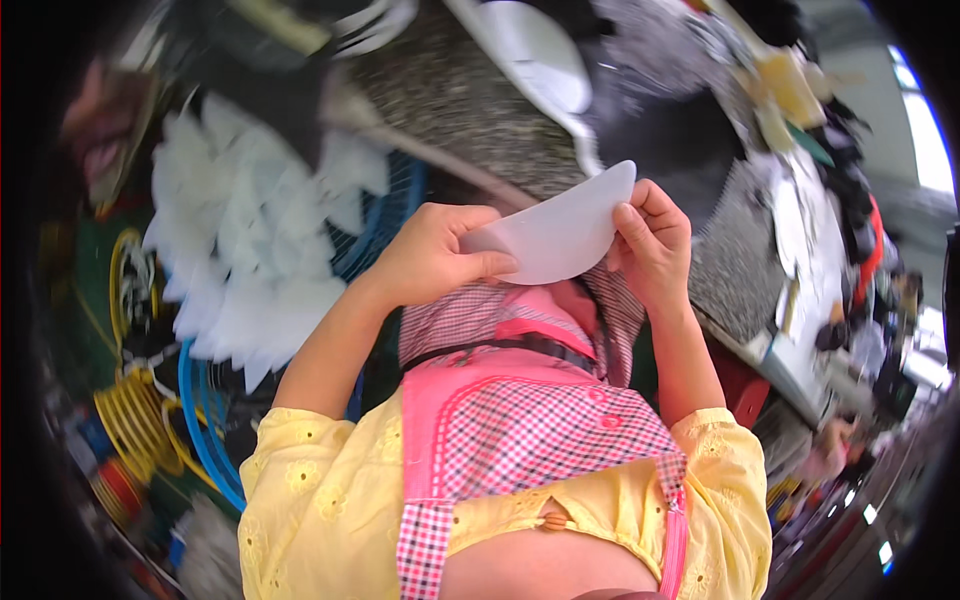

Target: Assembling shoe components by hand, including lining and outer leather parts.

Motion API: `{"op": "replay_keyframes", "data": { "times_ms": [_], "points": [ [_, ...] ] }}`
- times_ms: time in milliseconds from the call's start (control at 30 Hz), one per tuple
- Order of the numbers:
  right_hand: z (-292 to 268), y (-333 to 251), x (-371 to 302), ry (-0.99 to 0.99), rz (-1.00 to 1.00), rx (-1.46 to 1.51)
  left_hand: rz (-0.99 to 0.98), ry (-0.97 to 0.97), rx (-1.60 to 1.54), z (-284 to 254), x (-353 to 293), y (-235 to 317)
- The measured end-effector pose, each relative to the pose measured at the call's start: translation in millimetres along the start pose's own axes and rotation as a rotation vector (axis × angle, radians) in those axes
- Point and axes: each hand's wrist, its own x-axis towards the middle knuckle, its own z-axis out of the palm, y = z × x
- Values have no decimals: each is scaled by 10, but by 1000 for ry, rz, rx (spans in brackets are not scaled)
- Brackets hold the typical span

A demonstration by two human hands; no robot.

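Note:
Between both hands, above my lap, I hold a whitish, half-moon-shaped thin sheet [560, 235] that bends a little. My left hand [440, 255] pinches its left end, thumb on top and fingers behind. At its right end my right hand [652, 240] grips the edge between thumb and curled fingers. To the left, a large heap of similar translucent white pieces [240, 210] fills and overflows a blue basket [205, 430]. What the sheet is made of I cannot tell.
A grey speckled worktable [470, 95] spreads ahead and to the right, with white sheets [800, 220] and a dark round piece [670, 140] on it. Yellow coiled hose or cable [130, 425] lies at the left. Part of another person [100, 120] shows blurred at the far left.

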Motion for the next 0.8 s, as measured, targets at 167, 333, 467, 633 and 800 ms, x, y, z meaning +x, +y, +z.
{"op": "replay_keyframes", "data": {
  "times_ms": [167,333,467,633,800],
  "points": [
    [-1103,-275,-187,414,-230,-437,230,135,-296,794,802,562],
    [-1890,-67,168,377,-189,-721,374,210,192,1205,1419,329],
    [-2006,105,248,313,-170,-736,263,278,340,1237,1442,260],
    [-2001,136,313,373,-182,-824,170,257,434,1238,1492,314],
    [-1955,106,353,357,-204,-929,154,248,476,1214,1511,322]
  ]
}}
